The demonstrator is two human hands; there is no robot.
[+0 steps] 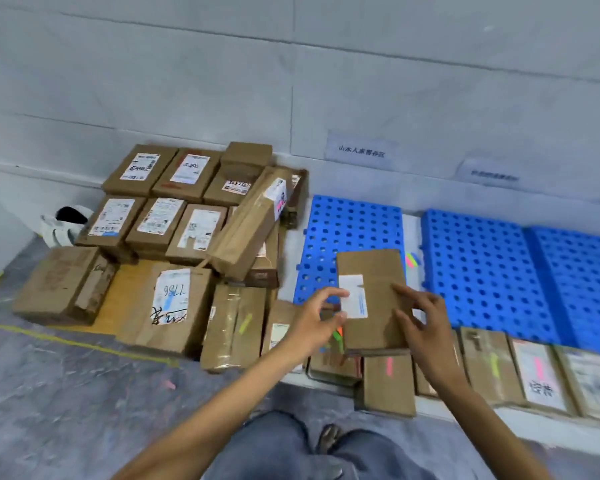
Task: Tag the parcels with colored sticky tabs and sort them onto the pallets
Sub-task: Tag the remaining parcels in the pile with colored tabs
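Head view: parcel (373, 299) between both hands

Grey floor (66, 393) w/ yellow tape line (66, 342). On it: brown parcel heap (174, 237) at left, blue pallets (492, 271) along wall at right, row of tagged parcels (492, 368) in front, white shoe (63, 226) far left.
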